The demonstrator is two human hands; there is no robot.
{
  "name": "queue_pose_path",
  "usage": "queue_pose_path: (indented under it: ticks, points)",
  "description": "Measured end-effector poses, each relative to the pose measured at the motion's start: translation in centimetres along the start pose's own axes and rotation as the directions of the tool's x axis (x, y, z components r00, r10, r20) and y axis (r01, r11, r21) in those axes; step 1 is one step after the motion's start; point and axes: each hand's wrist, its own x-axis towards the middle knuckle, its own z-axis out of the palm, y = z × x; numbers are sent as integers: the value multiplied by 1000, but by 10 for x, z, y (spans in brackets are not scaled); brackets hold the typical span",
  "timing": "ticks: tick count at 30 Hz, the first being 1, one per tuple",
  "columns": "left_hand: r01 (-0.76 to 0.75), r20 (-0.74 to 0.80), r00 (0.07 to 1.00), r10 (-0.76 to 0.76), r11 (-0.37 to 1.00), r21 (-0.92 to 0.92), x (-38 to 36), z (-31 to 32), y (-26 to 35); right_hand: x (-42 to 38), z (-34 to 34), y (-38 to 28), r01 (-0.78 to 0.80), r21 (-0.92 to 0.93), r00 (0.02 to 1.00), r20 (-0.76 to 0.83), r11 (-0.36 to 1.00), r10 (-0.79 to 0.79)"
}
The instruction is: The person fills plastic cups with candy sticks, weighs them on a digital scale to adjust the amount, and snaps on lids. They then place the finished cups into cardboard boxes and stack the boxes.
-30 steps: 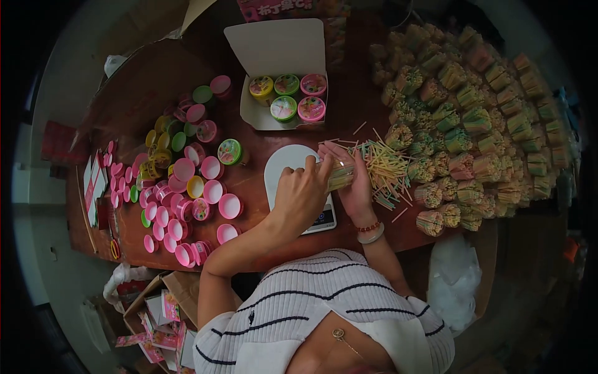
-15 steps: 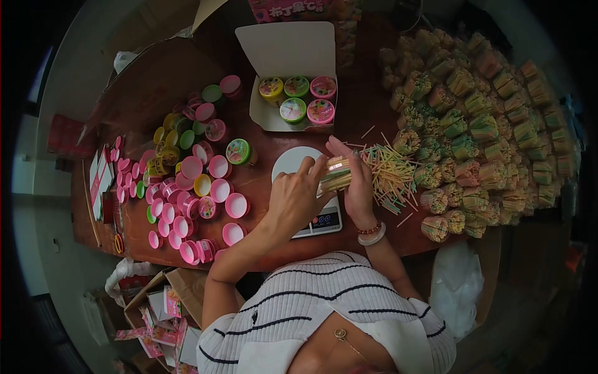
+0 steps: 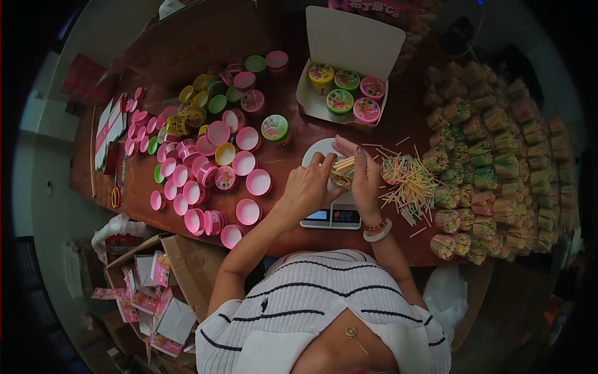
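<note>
My left hand (image 3: 308, 187) has its fingers curled round a small clear container with thin pale sticks (image 3: 342, 169) in it, over the scale. My right hand (image 3: 366, 182) is held upright against the other side of the container, its fingers mostly straight. Part of the container is hidden by my fingers. Beneath both hands lies a white scale (image 3: 331, 218) with a lit display. Just right of my right hand is a loose pile of pastel sticks (image 3: 408, 184).
An open white box (image 3: 355, 34) holds several lidded tubs at the back. Pink, green and yellow cups (image 3: 258, 182) spread over the left side, with a lidded green tub (image 3: 275, 128) nearby. Bundled sticks (image 3: 483, 181) fill the right. Scissors (image 3: 116, 196) lie far left.
The whole view has shifted, so the table's things appear farther right. The container and sticks have turned between my hands, showing the stick ends more. My left hand still grips it.
</note>
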Motion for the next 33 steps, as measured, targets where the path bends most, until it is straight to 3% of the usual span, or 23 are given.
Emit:
queue_pose_path:
  ticks: [1,3,4,6,7,9,11,13,15,17,18,20,22,24,25,26,27,28,30,31,33]
  points:
    - [5,-4,1000,-5,1000,-7,-2,-1,-2,2,2,-2,-2,-7,1000,6,1000,2]
    - [-32,-29,999,31,999,-33,-8,-9,-5,7,4,-8,-81,260,992,-77,962,104]
    - [-35,-29,999,34,999,-40,-12,-17,-5,9,1,-8,-81,253,991,-80,964,104]
    - [7,7,1000,-5,961,-275,-22,-38,-9,13,-11,-9,-84,484,984,-95,871,148]
    - [-1,9,1000,4,959,-284,-25,-43,-15,14,-19,-9,-81,476,984,-104,876,147]
    - [154,51,984,-173,662,-734,-33,-51,-30,14,-36,-7,-79,692,959,-145,717,245]
    - [154,100,961,-259,201,-967,-42,-51,-48,9,-60,-1,-61,722,951,-168,689,261]
    - [110,55,947,-318,160,-981,-44,-48,-50,1,-88,9,11,885,959,-141,466,246]
    - [14,-167,949,-269,564,-826,-40,-45,-44,-6,-106,8,24,922,967,-120,386,226]
    - [7,-180,952,-247,606,-795,-32,-59,-35,-13,-121,6,48,986,939,-99,160,329]
    - [0,-186,958,-219,646,-763,-31,-67,-30,-23,-125,4,39,987,929,-93,155,358]
    - [-15,-228,949,-219,690,-724,-25,-77,-28,-31,-132,-9,-59,998,973,55,11,226]
    - [-97,-276,954,-117,751,-653,-20,-84,-30,-40,-141,-12,-27,1000,957,25,3,289]
    - [-131,-281,958,-60,779,-613,-15,-88,-28,-52,-148,-8,-42,934,977,-36,356,211]
    - [-174,-287,958,2,801,-573,-12,-89,-27,-56,-148,-7,-41,934,976,-39,355,215]
    - [-171,-282,959,3,801,-574,-10,-91,-24,-59,-148,-6,-57,885,980,-38,461,194]
    - [-179,-246,967,74,882,-437,-7,-94,-21,-62,-146,-6,-69,825,985,-35,561,172]
    - [-193,-200,970,139,938,-288,-5,-94,-18,-64,-141,-7,-67,826,985,-37,560,171]
    - [-259,-188,956,226,950,-174,2,-90,-8,-63,-124,-14,-62,808,926,-173,585,337]
    - [-320,-165,937,307,945,-61,6,-87,-1,-61,-117,-18,-56,809,927,-175,585,331]
    - [-401,-157,905,396,916,1,14,-77,6,-57,-105,-24,-204,780,895,-96,591,436]
